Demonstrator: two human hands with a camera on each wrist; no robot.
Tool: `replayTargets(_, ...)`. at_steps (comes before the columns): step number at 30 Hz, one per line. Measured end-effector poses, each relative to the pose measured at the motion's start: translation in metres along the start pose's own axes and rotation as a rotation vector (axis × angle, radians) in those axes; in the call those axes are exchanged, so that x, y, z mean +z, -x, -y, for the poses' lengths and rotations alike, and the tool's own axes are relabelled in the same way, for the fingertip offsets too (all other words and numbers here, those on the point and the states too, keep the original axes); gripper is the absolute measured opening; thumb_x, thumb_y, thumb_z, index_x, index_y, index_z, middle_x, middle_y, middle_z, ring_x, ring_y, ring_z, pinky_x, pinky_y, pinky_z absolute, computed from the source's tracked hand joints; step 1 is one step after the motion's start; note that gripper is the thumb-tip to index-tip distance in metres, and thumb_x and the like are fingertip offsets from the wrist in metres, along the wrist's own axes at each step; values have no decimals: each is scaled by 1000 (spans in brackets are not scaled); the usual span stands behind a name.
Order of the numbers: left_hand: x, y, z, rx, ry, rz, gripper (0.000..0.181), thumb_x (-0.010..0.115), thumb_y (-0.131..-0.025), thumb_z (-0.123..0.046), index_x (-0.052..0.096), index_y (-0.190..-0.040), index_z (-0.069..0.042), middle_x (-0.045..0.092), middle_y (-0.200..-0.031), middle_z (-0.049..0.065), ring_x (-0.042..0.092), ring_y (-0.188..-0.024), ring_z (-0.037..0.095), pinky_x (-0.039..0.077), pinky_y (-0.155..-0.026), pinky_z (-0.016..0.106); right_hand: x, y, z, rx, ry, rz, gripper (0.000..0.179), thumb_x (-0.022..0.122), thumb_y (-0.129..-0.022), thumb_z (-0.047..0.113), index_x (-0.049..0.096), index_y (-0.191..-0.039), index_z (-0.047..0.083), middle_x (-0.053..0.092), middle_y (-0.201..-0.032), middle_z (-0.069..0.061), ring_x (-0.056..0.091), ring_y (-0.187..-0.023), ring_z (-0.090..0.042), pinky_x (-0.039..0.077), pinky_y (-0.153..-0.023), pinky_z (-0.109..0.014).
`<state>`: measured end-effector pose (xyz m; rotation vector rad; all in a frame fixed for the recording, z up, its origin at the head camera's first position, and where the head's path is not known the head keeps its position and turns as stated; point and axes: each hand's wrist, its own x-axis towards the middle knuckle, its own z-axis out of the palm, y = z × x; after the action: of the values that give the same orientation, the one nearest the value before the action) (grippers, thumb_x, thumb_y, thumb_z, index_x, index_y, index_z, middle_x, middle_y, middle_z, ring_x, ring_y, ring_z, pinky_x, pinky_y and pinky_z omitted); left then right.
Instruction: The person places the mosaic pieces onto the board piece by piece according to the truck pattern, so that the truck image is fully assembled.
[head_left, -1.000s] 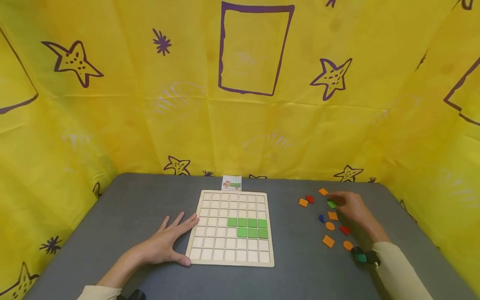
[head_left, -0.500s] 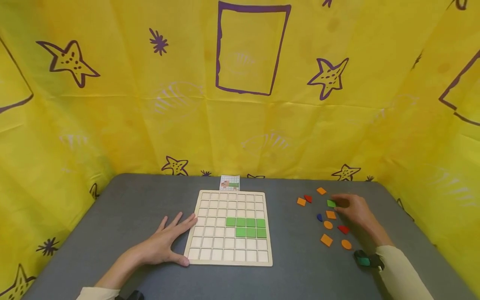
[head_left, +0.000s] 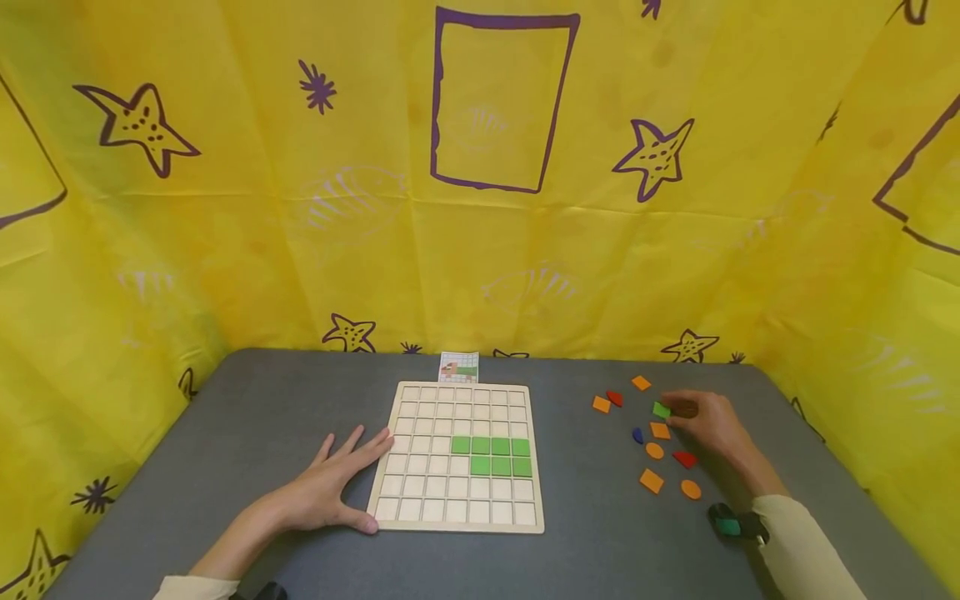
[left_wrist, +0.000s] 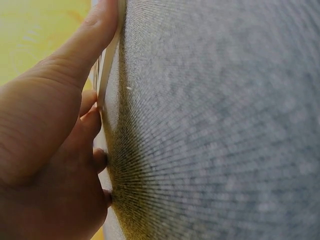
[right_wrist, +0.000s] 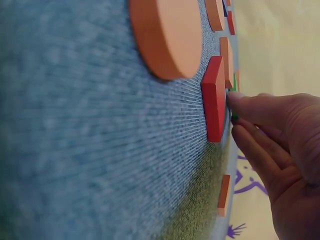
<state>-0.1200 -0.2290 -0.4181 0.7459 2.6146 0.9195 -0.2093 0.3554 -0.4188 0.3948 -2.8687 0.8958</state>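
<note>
My left hand [head_left: 322,487] lies with fingers spread at the left side of a pale wooden grid board [head_left: 420,527]; fingertips and thumb touch its edge. In the left wrist view the thumb [left_wrist: 90,35] reaches along the board's rim. Green square tiles [head_left: 502,447] fill several cells at the board's right. Off to the right, my right hand [head_left: 712,425] pinches a loose green tile [head_left: 661,410] between thumb and forefinger, low over the table. The right wrist view shows only a little green between the fingertips, beyond a red piece [right_wrist: 214,100].
Around the right hand lie several orange pieces [head_left: 652,481], red pieces [head_left: 685,459] and a blue piece [head_left: 637,435]. A small printed picture card [head_left: 458,367] touches the board's far edge. Yellow patterned cloth [head_left: 480,250] surrounds the grey table [head_left: 315,383].
My right fingers have shifted from covering the loose green tile to its far and near edges, leaving more of it in sight. My left hand stays on the board. The head view shifts slightly.
</note>
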Motion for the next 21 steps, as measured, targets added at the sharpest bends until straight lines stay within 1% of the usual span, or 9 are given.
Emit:
replayTargets(6,1,0,1,5,3,-2,112,80,-67,-55,28,-155,-10,19,-162,14,0,-145,50,-13,-105,70,0,3,2,-8,-2,-22,34,75,-83,2,69,-116,-5,71,-108,-21,70,-95,-35,57,-78,-42)
replayTargets(13,0,3,1,14,0,-14,113,80,-66,-55,29,-155,-8,21,-161,16,0,-145,51,-12,-105,71,2,6,13,-16,-21,-22,34,76,-84,6,69,-115,-4,71,-107,-20,70,-94,-34,58,-75,-36)
replayTargets(18,-1,1,1,6,-9,-9,113,80,-66,-56,28,-155,-10,20,-161,14,0,-145,50,-12,-105,70,5,7,23,-16,-29,-37,32,75,-83,3,70,-114,-3,72,-107,-18,70,-94,-34,58,-73,-34)
replayTargets(21,-1,0,0,-1,-8,-6,113,81,-66,-55,28,-155,-10,20,-162,13,0,-146,49,-13,-106,70,8,7,30,-29,-36,-23,31,73,-84,0,70,-115,-4,71,-108,-20,70,-94,-35,58,-73,-35)
